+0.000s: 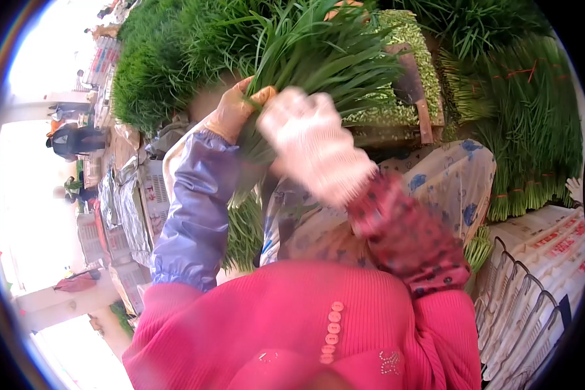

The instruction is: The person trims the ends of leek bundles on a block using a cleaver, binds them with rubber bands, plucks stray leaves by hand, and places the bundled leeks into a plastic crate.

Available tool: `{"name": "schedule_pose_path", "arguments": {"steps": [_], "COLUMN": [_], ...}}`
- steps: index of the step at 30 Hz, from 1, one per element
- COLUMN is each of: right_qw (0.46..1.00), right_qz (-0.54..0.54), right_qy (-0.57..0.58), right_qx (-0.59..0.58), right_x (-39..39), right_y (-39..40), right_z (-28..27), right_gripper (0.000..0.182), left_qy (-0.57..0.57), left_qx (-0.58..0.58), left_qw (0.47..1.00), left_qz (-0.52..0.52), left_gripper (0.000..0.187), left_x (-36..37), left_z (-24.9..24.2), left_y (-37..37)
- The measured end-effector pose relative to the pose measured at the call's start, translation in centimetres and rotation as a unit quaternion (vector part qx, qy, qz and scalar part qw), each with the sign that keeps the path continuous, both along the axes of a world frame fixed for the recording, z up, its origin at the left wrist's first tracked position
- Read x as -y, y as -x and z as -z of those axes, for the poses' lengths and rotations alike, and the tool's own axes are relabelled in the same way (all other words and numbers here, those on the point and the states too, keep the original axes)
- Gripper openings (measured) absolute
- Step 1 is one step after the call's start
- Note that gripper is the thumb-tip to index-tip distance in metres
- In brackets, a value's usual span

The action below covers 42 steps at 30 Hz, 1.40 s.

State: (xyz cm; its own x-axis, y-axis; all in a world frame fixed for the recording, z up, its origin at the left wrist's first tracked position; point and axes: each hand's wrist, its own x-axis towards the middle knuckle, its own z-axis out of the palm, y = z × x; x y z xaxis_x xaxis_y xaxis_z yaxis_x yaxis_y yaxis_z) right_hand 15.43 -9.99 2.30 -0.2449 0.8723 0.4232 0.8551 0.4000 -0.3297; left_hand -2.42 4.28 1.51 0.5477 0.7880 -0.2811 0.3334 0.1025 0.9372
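My left hand [235, 110], in an orange-tan glove, is wrapped round a bunch of long green leaves [305, 58] that fans out up and to the right. Close beside it, my right hand [302, 120], in a pale knitted glove, is over the lower part of the bunch; motion blurs its fingers, and whether they grip is unclear. To the right, a cleaver [411, 81] with a wooden handle rests on a board [383, 133] strewn with chopped green stem pieces [426, 45].
Heaped leaves [169, 58] stand at the upper left. Bundles tied with red bands [526, 123] lie at the right, above stacked white crates [533, 260]. A co-worker's gloved hand [574, 189] shows at the right edge. People [78, 140] and crates [153, 195] are at the left.
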Motion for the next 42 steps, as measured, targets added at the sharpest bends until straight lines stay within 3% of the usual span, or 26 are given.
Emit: {"name": "schedule_pose_path", "arguments": {"steps": [1,2,3,5,7,11,12,14,15,17,18,19,21,23,25,27,35,37,39,40,42], "right_qw": [0.994,0.996,0.98,0.956,0.954,0.984,0.984,0.99,0.99,0.993,0.969,0.956,0.945,0.961,0.96,0.955,0.976,0.997,0.997,0.992,0.995], "right_qz": [0.095,0.057,0.045,0.041,0.049,0.087,0.09,0.123,0.126,0.093,0.083,0.093,-0.004,0.01,0.078,0.095,0.047,0.07,-0.001,0.012,0.052], "right_qy": [-0.043,0.051,0.179,0.279,0.285,0.137,0.136,-0.055,-0.056,0.065,0.228,0.279,0.322,0.276,0.269,0.279,0.2,0.033,-0.068,-0.112,-0.078], "right_qx": [0.029,0.055,0.072,0.085,0.083,0.072,0.07,-0.028,-0.03,-0.032,-0.05,-0.016,0.058,-0.009,-0.02,-0.022,-0.079,0.008,-0.036,-0.05,-0.044], "right_x": [-2.0,-2.2,-2.4,-2.5,-0.4,1.9,1.8,1.4,0.9,-0.7,-1.2,-1.5,-0.5,1.5,2.4,2.4,3.6,3.9,3.1,1.8,-0.4], "right_y": [0.6,0.2,0.4,0.4,0.9,1.0,0.5,-0.4,-0.7,-1.5,-2.0,-1.7,-2.3,-2.2,-0.2,0.4,-1.8,-2.1,-2.0,-1.5,-1.2], "right_z": [4.1,4.8,3.7,1.8,1.9,5.2,5.1,4.7,4.8,5.1,4.2,4.3,3.9,4.0,4.5,4.6,3.6,1.5,-0.5,0.1,2.4], "right_gripper": [0.064,0.07,0.062,0.047,0.03,0.028,0.028,0.034,0.034,0.034,0.036,0.032,0.029,0.03,0.029,0.036,0.044,0.033,0.034,0.035,0.041], "left_qy": [0.075,0.051,0.025,0.03,0.039,0.073,0.092,0.142,0.14,0.096,0.055,0.052,0.058,0.035,0.054,0.063,0.097,0.104,0.13,0.132,0.127], "left_qx": [0.036,0.022,0.009,-0.01,-0.03,-0.01,-0.005,-0.006,-0.008,-0.057,-0.064,-0.067,0.012,-0.019,0.071,0.077,0.127,0.147,0.23,0.233,0.23], "left_qw": [0.995,0.994,0.988,0.986,0.983,0.976,0.981,0.986,0.987,0.994,0.996,0.996,0.994,0.992,0.986,0.986,0.985,0.981,0.964,0.963,0.962], "left_qz": [-0.045,-0.098,-0.149,-0.166,-0.178,-0.205,-0.173,-0.084,-0.081,-0.006,-0.016,-0.011,-0.087,-0.123,-0.141,-0.136,-0.067,-0.07,-0.012,-0.021,-0.071], "left_gripper": [0.039,0.04,0.041,0.042,0.043,0.04,0.04,0.042,0.042,0.043,0.032,0.032,0.032,0.034,0.035,0.039,0.053,0.058,0.072,0.068,0.063], "left_x": [1.3,1.1,0.5,0.4,0.6,-0.2,-0.4,-1.4,-1.3,-0.4,0.5,1.0,2.0,1.9,2.3,2.1,1.6,3.5,3.7,3.1,3.5], "left_z": [-1.6,-0.6,0.4,0.5,0.5,0.2,0.1,-0.1,-0.4,-1.3,-1.9,-2.1,-2.2,-1.7,-1.7,-1.3,0.2,-1.6,-1.6,-1.2,-1.6], "left_y": [-1.2,-1.3,-1.3,-1.7,-2.2,-0.9,-0.6,0.6,0.7,0.7,0.0,-0.1,0.1,1.1,1.4,2.1,4.9,2.7,2.3,2.8,2.2]}}
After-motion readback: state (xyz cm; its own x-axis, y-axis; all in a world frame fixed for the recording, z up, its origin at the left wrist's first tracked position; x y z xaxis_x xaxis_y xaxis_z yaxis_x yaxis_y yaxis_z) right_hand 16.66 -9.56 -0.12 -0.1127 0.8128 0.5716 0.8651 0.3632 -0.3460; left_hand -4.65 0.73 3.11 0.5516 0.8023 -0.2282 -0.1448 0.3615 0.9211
